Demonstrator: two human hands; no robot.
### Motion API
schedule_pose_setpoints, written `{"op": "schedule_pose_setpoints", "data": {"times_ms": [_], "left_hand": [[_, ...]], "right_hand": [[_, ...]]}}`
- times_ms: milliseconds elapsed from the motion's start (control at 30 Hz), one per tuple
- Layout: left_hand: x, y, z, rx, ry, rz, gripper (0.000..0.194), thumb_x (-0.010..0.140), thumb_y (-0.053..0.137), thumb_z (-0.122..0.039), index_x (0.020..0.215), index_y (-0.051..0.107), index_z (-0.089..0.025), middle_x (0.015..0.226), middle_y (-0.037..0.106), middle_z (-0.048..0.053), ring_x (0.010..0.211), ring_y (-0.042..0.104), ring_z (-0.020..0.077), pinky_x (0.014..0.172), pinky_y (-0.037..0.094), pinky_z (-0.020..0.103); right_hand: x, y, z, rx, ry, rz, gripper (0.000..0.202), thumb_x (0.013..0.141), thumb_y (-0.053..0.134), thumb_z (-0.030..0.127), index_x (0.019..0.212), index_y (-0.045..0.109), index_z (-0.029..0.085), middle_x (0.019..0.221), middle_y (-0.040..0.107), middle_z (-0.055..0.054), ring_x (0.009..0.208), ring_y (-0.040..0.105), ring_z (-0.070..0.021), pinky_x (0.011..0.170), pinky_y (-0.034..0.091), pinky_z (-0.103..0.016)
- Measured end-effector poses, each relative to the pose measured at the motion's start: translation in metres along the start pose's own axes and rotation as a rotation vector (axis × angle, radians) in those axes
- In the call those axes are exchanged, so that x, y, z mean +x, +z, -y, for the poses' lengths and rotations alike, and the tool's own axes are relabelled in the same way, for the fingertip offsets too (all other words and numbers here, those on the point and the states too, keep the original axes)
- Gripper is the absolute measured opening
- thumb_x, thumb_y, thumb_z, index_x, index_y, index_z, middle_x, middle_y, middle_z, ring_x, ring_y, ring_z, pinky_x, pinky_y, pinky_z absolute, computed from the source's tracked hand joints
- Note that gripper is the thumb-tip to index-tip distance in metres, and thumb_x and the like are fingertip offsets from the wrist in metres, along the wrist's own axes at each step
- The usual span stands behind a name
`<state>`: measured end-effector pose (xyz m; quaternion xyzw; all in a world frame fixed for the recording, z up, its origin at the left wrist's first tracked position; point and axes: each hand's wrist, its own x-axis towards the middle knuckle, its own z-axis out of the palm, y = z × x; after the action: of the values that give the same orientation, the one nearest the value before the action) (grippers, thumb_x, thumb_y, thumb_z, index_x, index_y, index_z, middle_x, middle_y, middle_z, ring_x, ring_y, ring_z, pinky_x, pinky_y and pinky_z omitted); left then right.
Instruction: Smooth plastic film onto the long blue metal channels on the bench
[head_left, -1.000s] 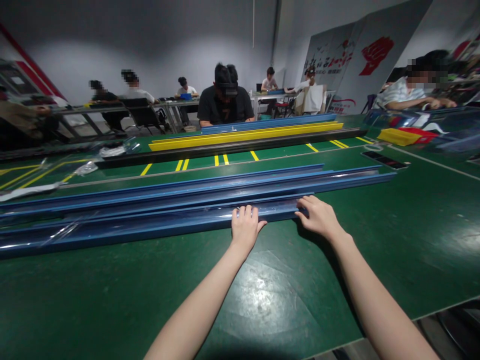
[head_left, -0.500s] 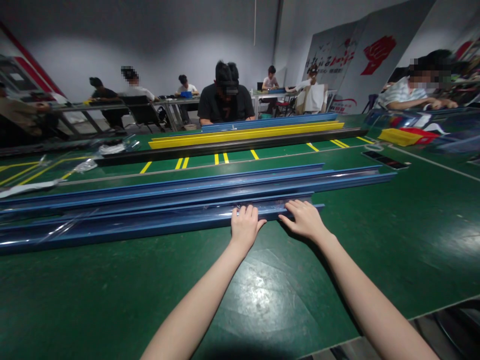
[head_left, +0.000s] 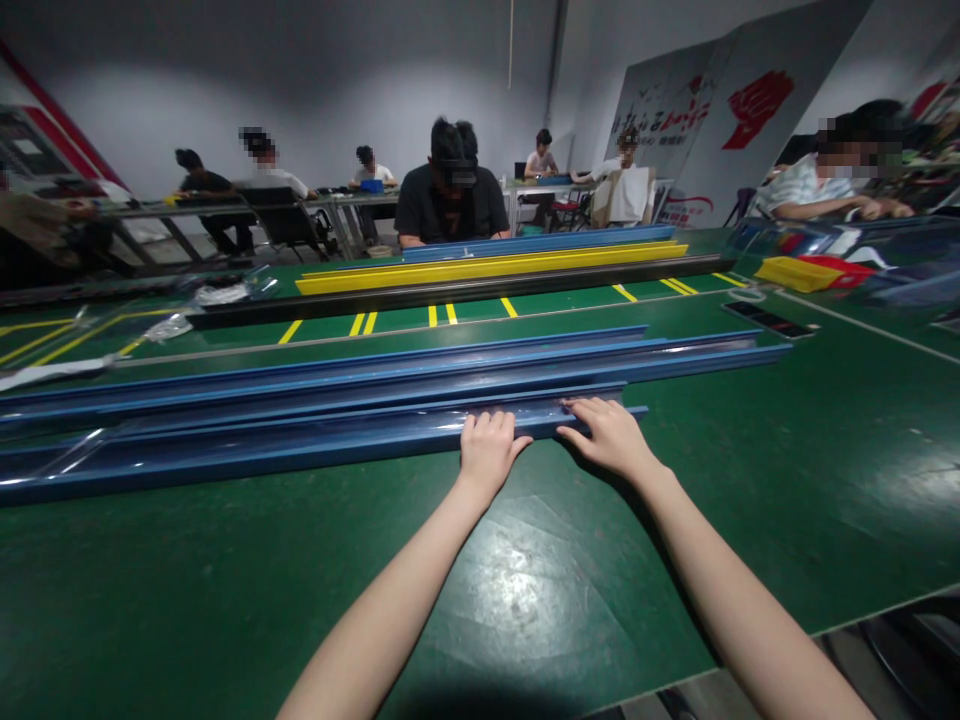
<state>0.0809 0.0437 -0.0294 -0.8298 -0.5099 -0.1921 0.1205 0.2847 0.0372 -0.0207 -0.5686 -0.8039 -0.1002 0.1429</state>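
A long blue plastic channel [head_left: 247, 455] lies across the green table in front of me, with glossy clear film [head_left: 79, 452] along its trough. Near its right end, my left hand [head_left: 489, 448] is hooked over the near wall, fingers inside and thumb pointing right. A short way to the right, my right hand [head_left: 606, 434] curls over the same wall, its fingertips at the film and its thumb on the near side. The parts of the fingers inside the trough are partly hidden. Right behind lies another blue channel [head_left: 697, 362], parallel and reaching farther right.
Farther back lie a yellow strip [head_left: 495, 268], a black strip [head_left: 450, 293] and more blue strips. A phone [head_left: 771, 320] lies at right, near yellow and red trays [head_left: 799, 272]. A person [head_left: 454, 195] sits opposite; several others sit at tables behind.
The fingers of my right hand have shifted slightly left along the channel. The shiny crease in the film at the left has moved further left. My left hand stays nearly in place.
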Motion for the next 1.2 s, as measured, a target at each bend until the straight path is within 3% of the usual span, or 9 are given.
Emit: {"op": "schedule_pose_setpoints", "data": {"times_ms": [833, 1200], "left_hand": [[0.0026, 0.0006, 0.0027, -0.016, -0.045, -0.010, 0.042, 0.072, 0.056, -0.055, 0.086, 0.054, -0.015, 0.071, 0.062, 0.006, 0.070, 0.057, 0.0206, 0.068, 0.033, 0.030], [0.0035, -0.0017, 0.0018, -0.041, -0.070, 0.010, 0.039, 0.073, 0.058, -0.052, 0.088, 0.054, -0.017, 0.077, 0.064, 0.006, 0.075, 0.057, 0.0214, 0.068, 0.032, 0.031]], "right_hand": [[0.0015, -0.0023, 0.0020, 0.005, 0.014, 0.024, 0.033, 0.084, 0.044, 0.039, 0.104, 0.059, 0.016, 0.114, 0.060, -0.009, 0.100, 0.054, -0.0210, 0.078, 0.037, -0.032], [0.0020, -0.0009, 0.0015, -0.001, -0.004, 0.029, 0.030, 0.085, 0.043, 0.036, 0.102, 0.058, 0.016, 0.114, 0.060, -0.009, 0.099, 0.054, -0.0216, 0.077, 0.035, -0.033]]}}
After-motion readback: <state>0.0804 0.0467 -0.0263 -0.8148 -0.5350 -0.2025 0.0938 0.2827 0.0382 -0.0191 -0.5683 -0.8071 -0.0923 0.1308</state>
